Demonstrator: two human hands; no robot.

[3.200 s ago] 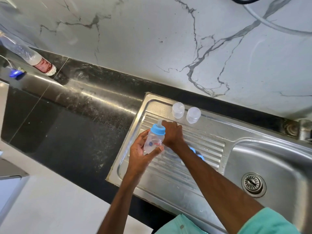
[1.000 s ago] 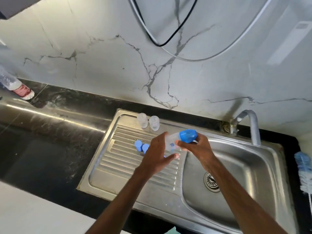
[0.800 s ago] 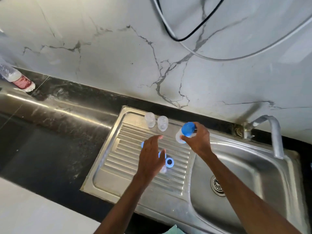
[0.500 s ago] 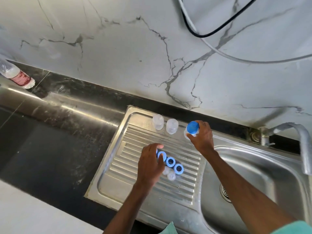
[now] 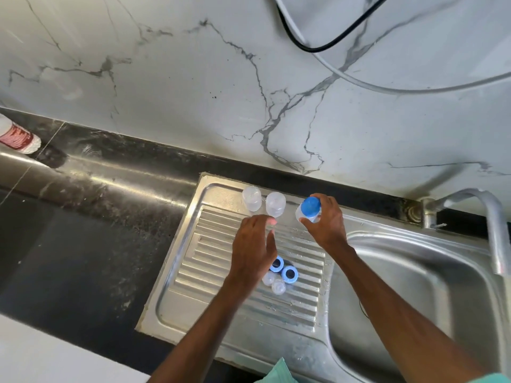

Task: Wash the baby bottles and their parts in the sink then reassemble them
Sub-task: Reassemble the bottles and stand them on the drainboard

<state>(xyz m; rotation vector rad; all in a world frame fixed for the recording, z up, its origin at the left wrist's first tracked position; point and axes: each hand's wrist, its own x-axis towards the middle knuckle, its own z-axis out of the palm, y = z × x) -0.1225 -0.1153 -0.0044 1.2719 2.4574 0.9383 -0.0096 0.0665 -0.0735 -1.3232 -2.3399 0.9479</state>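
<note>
The right hand (image 5: 327, 223) grips a small baby bottle (image 5: 309, 210), its fingers and thumb curled round the clear body just under the top. The bottle is see-through plastic with a bright blue screw collar on top, and it is seen almost end-on from above. It sits at the far edge of the steel drainboard (image 5: 193, 272), near the corner where the drainboard meets the sink basin (image 5: 409, 299); whether its base touches the metal cannot be told.

The left hand (image 5: 253, 251) hovers over the middle of the drainboard, fingers loosely spread and holding nothing, its fingertips near the far edge.

Two more clear bottle bodies (image 5: 251, 199) (image 5: 275, 204), without tops, stand side by side along the same far edge, left of the held bottle. Just right of the left hand, two blue collar rings (image 5: 289, 274) lie touching each other on the ridges, with two clear teats (image 5: 278, 287) just beside them toward the near edge.

The tap (image 5: 492, 217) arches over the basin's far right corner. On the black surface (image 5: 83, 244), at its far left edge, lies a plastic bottle with a red label (image 5: 16, 136).
</note>
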